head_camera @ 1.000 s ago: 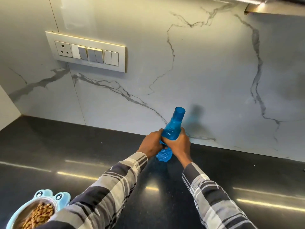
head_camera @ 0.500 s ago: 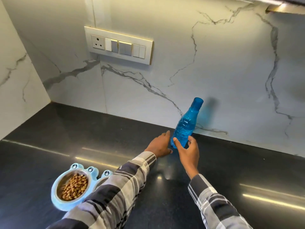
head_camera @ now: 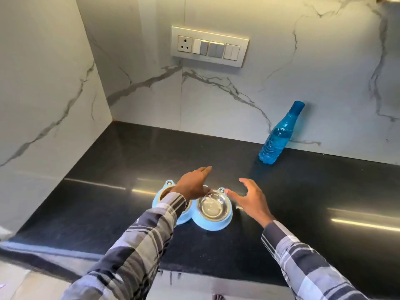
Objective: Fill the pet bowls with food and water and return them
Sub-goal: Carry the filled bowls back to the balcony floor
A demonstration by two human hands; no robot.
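The pet bowls (head_camera: 213, 221), a pale blue twin holder with two steel cups, are sitting on the black countertop (head_camera: 108, 202) near its front edge, the right cup (head_camera: 213, 207) glinting as if holding water and the left cup mostly hidden under our sleeve, and we are seeing no readable writing on them. We are holding our left hand (head_camera: 192, 184) over the left cup and our right hand (head_camera: 249, 199) just at 3 o'clock of the holder, both spread open and gripping nothing. The blue bottle (head_camera: 279, 135) is standing capped at 1 o'clock against the marble wall, well apart, its label unreadable, leaving bare counter open from 9 to 12 o'clock and at 3 o'clock.
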